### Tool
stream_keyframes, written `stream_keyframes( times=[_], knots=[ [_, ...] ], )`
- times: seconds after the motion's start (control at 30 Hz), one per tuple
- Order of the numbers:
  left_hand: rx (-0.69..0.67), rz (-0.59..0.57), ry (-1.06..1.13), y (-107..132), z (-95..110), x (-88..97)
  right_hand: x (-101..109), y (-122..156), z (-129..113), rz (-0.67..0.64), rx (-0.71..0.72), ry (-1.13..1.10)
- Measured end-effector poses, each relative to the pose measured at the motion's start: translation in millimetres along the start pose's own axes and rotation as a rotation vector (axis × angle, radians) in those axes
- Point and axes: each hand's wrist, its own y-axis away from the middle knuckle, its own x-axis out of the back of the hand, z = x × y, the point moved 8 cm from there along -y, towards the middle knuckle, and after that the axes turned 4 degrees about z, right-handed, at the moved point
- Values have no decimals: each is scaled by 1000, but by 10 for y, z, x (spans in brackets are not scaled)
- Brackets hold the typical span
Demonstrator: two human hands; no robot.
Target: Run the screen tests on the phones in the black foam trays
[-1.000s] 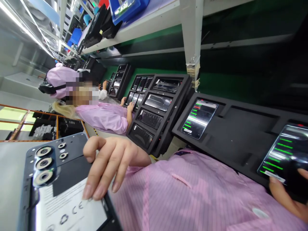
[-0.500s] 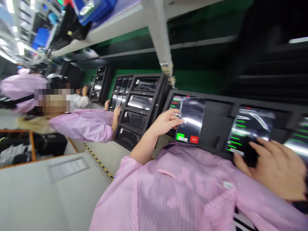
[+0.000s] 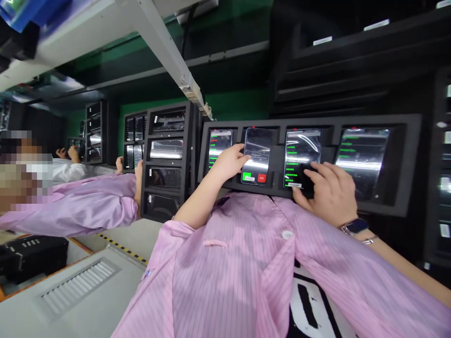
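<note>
Black slot tower (image 3: pixel 165 159) stands mid-left and holds dark phones. Left of it is a co-worker's pink sleeve (image 3: pixel 81 206), with that person's hand (image 3: pixel 138 168) at its edge. White shelf post (image 3: pixel 169 56) slants above it. Striped floor tape (image 3: pixel 121 248) and a grey vent panel (image 3: pixel 73 286) lie below-left. Blue bin (image 3: pixel 17 9) far up-left.

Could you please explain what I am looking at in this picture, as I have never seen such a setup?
This is one view from a camera worn on a person's head, looking down over their pink striped smock. Ahead stands a black foam rack with four phones in slots. The left hand touches the edge of the phone with green and red buttons; whether it grips is unclear. The right hand, open, rests on the third phone. A co-worker's sleeve shows at left.
</note>
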Motion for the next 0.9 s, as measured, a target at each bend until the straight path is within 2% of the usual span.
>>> stream_keyframes(
  times=[0.13, 0.23, 0.4, 0.57, 0.7, 0.8, 0.9],
  knots=[
    [-82, 22, -155, 26, 73, 11, -38, 31, 36, -39, -43, -6],
    [-155, 43, -234, 172, 80, 58, -68, 62, 71, -64, -85, -34],
    [-276, -25, -237, 411, -10, -12, -27, 30, 27, -23, -48, -30],
    [-393, 84, -440, 443, -4, -82, -1, -21, 2, -37, -41, 3],
    [-443, 74, -373, 542, 11, -16, -2, -8, 7, -37, -42, -23],
    [-581, 137, -375, 708, 51, 92, -25, 18, 35, -50, -71, -49],
    [-737, 227, -486, 843, 50, 99, -47, 39, 48, -68, -82, -50]
  ],
)
